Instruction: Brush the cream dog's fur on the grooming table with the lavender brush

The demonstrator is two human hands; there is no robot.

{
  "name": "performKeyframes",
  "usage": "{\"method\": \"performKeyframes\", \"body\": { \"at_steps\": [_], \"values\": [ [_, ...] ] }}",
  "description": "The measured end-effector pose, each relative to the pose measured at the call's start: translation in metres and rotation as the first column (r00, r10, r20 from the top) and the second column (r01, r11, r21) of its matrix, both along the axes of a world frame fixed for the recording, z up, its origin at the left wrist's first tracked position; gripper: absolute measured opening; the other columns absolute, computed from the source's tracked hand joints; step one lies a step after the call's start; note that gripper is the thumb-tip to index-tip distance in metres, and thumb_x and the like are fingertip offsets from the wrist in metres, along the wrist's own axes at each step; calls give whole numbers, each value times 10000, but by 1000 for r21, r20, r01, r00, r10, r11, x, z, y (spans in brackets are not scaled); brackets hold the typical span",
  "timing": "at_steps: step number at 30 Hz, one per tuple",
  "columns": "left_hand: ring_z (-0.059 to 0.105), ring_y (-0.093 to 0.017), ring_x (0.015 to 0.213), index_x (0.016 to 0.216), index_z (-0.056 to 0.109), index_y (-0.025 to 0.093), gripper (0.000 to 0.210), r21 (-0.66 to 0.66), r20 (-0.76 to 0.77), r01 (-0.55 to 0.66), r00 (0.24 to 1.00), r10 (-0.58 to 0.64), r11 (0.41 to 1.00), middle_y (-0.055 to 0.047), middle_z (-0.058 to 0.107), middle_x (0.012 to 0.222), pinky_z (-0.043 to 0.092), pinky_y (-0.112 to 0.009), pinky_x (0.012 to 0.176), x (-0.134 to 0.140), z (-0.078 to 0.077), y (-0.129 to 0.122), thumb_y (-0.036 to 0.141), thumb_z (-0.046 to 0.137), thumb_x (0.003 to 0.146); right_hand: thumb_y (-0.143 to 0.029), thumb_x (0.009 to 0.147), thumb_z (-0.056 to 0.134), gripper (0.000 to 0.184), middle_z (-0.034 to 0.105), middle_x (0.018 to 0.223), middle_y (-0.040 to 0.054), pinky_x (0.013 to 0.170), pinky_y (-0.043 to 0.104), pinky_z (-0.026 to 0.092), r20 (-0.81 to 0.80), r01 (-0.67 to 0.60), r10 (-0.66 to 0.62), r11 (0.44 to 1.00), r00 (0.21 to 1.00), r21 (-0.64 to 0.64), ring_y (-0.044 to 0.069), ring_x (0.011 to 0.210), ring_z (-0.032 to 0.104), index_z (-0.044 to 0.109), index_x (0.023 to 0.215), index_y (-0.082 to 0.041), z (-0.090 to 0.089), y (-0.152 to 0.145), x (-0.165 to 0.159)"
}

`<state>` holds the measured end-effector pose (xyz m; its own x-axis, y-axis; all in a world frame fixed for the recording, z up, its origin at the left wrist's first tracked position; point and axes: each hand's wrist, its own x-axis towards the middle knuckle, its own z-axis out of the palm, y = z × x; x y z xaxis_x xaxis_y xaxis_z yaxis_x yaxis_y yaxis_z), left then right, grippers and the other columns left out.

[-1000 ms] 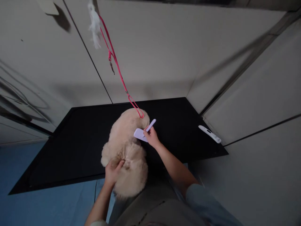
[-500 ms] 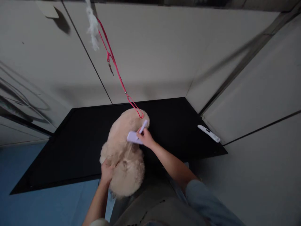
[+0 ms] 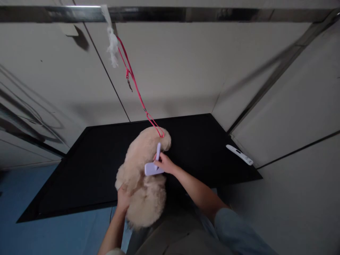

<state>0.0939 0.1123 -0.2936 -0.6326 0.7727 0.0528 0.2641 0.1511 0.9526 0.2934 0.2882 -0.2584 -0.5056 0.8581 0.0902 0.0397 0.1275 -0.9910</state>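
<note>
A small fluffy cream dog (image 3: 142,177) stands on a black table (image 3: 87,166), its rear towards me. A pink leash (image 3: 138,94) runs from its neck up to the wall. My right hand (image 3: 164,164) holds a pale purple brush (image 3: 152,166) against the fur on the dog's back, handle pointing up. My left hand (image 3: 122,198) grips the dog's rear left side near the table's front edge.
A white slim device (image 3: 239,154) lies on the table's right corner. Pale wall panels rise behind and to the right of the table. A tuft of white fluff (image 3: 113,44) hangs where the leash is fixed. Blue floor (image 3: 39,233) shows at the lower left.
The brush has moved from near the dog's neck down along its back towards me. My left hand slid from the top of the rump to the dog's left side.
</note>
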Motion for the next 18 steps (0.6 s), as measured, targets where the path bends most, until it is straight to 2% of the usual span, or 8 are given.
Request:
{"method": "performKeyframes", "body": {
  "at_steps": [2, 3, 6, 7, 11, 15, 16, 18],
  "values": [
    [744, -381, 885, 787, 736, 225, 391, 1, 27, 10, 1000, -10, 1000, -134, 788, 835, 628, -520, 800, 1, 1, 0, 497, 827, 521, -272, 789, 711, 187, 669, 867, 5, 780, 329, 549, -19, 192, -192, 981, 981, 0, 179, 787, 628, 578, 914, -230, -1, 0, 1],
    [743, -389, 883, 788, 733, 222, 398, -5, 52, 12, 999, -11, 1000, -136, 786, 835, 629, -530, 800, 1, 0, -1, 485, 835, 507, -274, 791, 713, 193, 670, 877, 8, 784, 329, 549, -29, 212, -212, 977, 977, 3, 179, 795, 628, 578, 922, -230, -1, -1, 1],
    [742, -400, 845, 778, 721, 216, 382, -21, 73, 12, 997, -10, 1000, -125, 773, 799, 631, -542, 769, 0, -4, -2, 487, 823, 529, -266, 752, 752, 221, 666, 837, -6, 755, 320, 546, -20, -40, 40, 999, 999, -14, 178, 776, 629, 601, 907, -223, -3, -3, 2],
    [743, -398, 844, 779, 718, 218, 368, -21, 69, 16, 998, -14, 1000, -119, 771, 795, 630, -539, 770, -1, -6, -2, 487, 815, 548, -263, 744, 757, 219, 657, 813, -14, 749, 319, 543, -15, -68, 68, 997, 998, -31, 175, 763, 625, 601, 893, -222, -3, -3, 2],
    [751, -375, 872, 856, 728, 196, 401, -16, 85, 53, 995, -52, 998, -118, 777, 845, 625, -504, 814, -1, -9, -3, 479, 812, 585, -287, 778, 728, 202, 658, 843, -2, 784, 332, 540, -58, 208, -210, 977, 976, -41, 180, 789, 620, 585, 909, -229, -6, -2, 3],
    [741, -368, 794, 816, 711, 208, 360, -19, 98, 49, 994, -47, 999, -104, 747, 741, 626, -498, 721, 4, -2, -3, 527, 767, 658, -270, 746, 758, 212, 657, 814, -9, 744, 320, 536, -18, -111, 110, 992, 994, -60, 180, 767, 624, 606, 886, -223, -5, -5, 2],
    [738, -374, 789, 796, 702, 219, 351, -16, 89, 47, 995, -46, 999, -102, 745, 730, 626, -508, 714, 5, 1, -2, 533, 773, 655, -271, 754, 750, 202, 648, 804, -13, 745, 322, 533, -11, -74, 74, 995, 997, -66, 178, 759, 620, 598, 878, -224, -3, -5, 2],
    [740, -381, 799, 791, 698, 228, 384, -5, 68, 52, 996, -51, 999, -106, 757, 753, 633, -516, 731, 7, 4, -2, 550, 805, 612, -284, 789, 718, 180, 640, 827, -9, 768, 328, 530, -32, 131, -133, 990, 991, -50, 179, 777, 617, 576, 887, -230, 0, -5, 1]
  ]
}}
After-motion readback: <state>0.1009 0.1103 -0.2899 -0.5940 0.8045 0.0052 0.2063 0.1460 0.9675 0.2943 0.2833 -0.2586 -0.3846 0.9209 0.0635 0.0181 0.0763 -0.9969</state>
